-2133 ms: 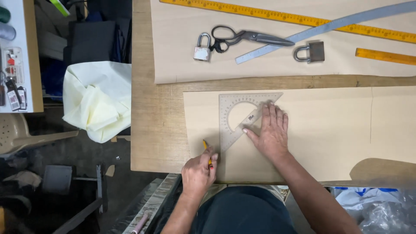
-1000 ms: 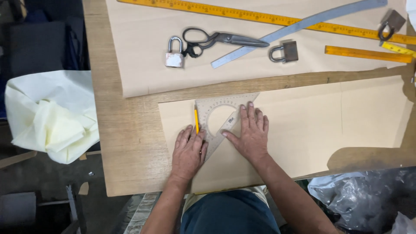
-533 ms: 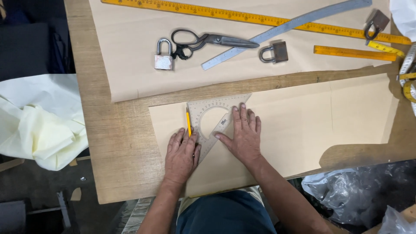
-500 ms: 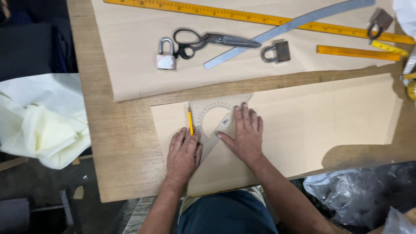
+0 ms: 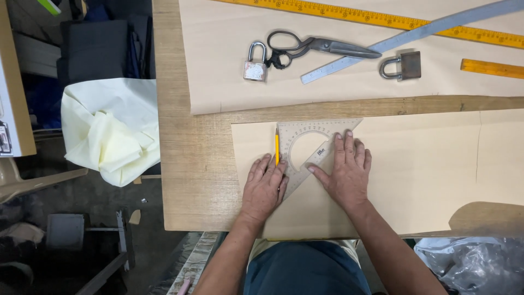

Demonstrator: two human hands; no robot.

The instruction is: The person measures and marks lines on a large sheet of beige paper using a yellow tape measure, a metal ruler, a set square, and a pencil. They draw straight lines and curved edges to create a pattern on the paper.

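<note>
A clear plastic set square with a protractor cut-out (image 5: 311,143) lies flat on a tan paper sheet (image 5: 431,169) on the wooden table (image 5: 196,164). My right hand (image 5: 344,172) presses it down with fingers spread. My left hand (image 5: 265,188) holds a yellow pencil (image 5: 277,146) upright along the set square's left edge, tip on the paper.
On a second paper sheet (image 5: 229,71) farther back lie black scissors (image 5: 314,46), two padlocks (image 5: 255,64) (image 5: 403,66), a steel ruler (image 5: 415,35), a long yellow ruler (image 5: 382,19) and a short yellow ruler (image 5: 491,68). Pale yellow cloth (image 5: 112,131) hangs left of the table. A plastic bag (image 5: 475,265) sits at lower right.
My left hand moved from the table's front edge up to the set square's left side with the pencil. The view shifted; my right hand stays on the set square.
</note>
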